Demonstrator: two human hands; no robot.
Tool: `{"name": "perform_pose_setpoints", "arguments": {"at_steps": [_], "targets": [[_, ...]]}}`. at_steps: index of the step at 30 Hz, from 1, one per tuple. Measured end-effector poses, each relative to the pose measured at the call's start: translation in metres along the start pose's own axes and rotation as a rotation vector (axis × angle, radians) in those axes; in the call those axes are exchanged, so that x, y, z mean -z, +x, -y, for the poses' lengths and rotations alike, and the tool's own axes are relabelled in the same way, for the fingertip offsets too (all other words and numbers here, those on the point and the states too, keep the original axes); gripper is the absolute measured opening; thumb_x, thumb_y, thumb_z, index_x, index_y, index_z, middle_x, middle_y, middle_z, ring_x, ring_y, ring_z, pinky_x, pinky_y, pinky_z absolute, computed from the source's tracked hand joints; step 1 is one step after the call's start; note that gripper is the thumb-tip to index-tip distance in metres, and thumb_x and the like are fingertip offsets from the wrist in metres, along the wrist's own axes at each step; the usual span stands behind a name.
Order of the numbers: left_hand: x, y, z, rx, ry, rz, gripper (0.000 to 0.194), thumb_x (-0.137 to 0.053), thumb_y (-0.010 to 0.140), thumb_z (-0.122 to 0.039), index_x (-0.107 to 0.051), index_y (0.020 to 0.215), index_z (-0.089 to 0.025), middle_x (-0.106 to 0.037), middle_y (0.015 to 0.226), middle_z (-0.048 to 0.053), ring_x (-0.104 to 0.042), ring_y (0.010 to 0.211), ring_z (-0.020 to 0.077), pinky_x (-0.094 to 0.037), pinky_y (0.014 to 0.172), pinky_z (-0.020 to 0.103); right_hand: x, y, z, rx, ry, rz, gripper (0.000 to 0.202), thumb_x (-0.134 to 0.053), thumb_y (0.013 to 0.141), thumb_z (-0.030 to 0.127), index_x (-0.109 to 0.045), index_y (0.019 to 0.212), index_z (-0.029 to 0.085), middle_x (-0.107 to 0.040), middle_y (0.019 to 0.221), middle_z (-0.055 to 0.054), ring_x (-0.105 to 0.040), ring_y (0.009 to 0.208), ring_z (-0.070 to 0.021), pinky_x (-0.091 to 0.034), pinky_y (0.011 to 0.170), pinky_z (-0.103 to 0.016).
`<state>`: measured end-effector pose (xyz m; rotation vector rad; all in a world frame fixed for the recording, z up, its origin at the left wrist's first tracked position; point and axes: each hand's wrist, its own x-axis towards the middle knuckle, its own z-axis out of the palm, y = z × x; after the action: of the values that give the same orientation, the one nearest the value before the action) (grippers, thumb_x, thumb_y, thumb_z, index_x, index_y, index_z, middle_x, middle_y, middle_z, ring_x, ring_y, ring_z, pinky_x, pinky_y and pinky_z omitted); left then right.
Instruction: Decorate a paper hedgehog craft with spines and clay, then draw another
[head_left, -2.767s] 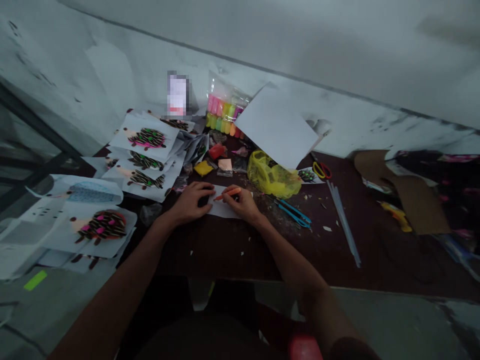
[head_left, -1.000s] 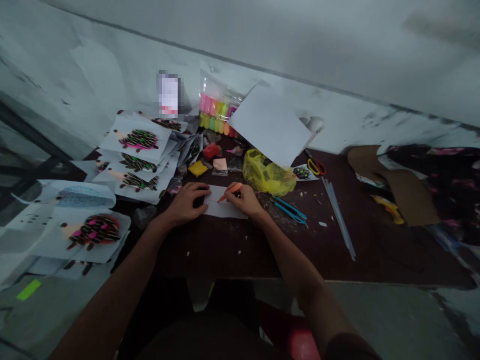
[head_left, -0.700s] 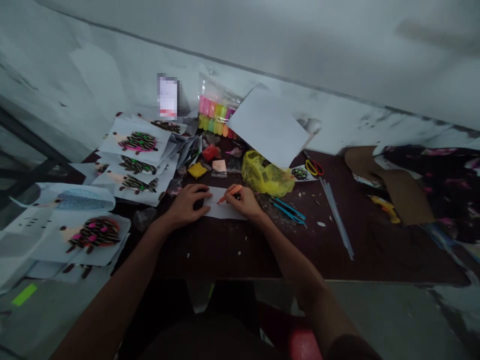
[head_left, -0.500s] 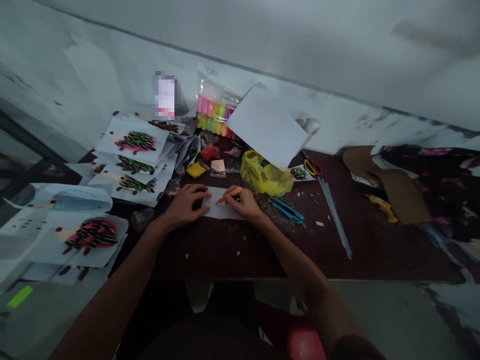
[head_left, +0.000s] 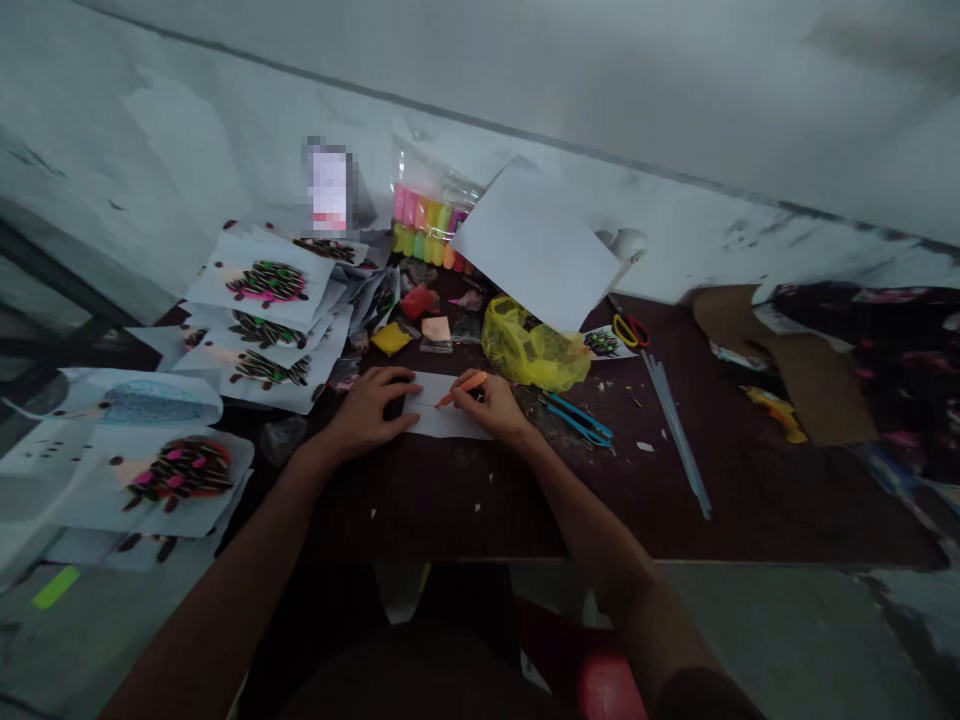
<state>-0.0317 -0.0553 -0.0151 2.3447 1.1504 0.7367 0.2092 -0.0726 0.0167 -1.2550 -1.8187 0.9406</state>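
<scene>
A small white sheet of paper lies on the dark table in front of me. My left hand rests with fingers spread over the sheet's left edge. In my right hand is an orange marker, its tip down on the sheet beside a faint thin line. Just beyond the sheet sit a yellow clay packet and a pale pink one. A yellow plastic bag is crumpled past my right hand, and blue-handled scissors lie to its right.
Stacked hedgehog pictures fill the left side. Behind are a bag of coloured clay and a large white sheet. To the right lie red-and-yellow scissors, clear sticks and brown cardboard.
The marker tip has moved slightly right along the paper with my right hand. My left hand stays in place. The view has shifted slightly.
</scene>
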Motion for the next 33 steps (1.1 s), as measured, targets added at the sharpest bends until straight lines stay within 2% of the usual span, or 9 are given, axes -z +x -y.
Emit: {"name": "perform_pose_setpoints", "arguments": {"at_steps": [14, 33], "targets": [[0.0012, -0.0001, -0.0014, -0.002, 0.015, 0.001, 0.038, -0.064, 0.084, -0.040, -0.073, 0.116, -0.021, -0.064, 0.130, 0.011, -0.054, 0.121, 0.0323, -0.043, 0.107, 0.053, 0.0047, 0.0001, -0.0026, 0.014, 0.004, -0.008, 0.022, -0.058, 0.086, 0.014, -0.077, 0.075, 0.016, -0.069, 0.082, -0.002, -0.056, 0.065, -0.0099, -0.036, 0.058, -0.023], [0.0017, 0.0006, -0.0009, -0.003, 0.029, 0.021, 0.041, -0.064, 0.084, -0.042, -0.072, 0.120, -0.023, -0.063, 0.131, 0.011, -0.054, 0.122, 0.0334, -0.043, 0.107, 0.055, 0.0074, 0.0013, -0.0056, 0.027, -0.012, -0.006, 0.022, -0.058, 0.087, 0.017, -0.075, 0.073, 0.016, -0.069, 0.082, -0.003, -0.060, 0.071, -0.0118, -0.040, 0.064, -0.023]]}}
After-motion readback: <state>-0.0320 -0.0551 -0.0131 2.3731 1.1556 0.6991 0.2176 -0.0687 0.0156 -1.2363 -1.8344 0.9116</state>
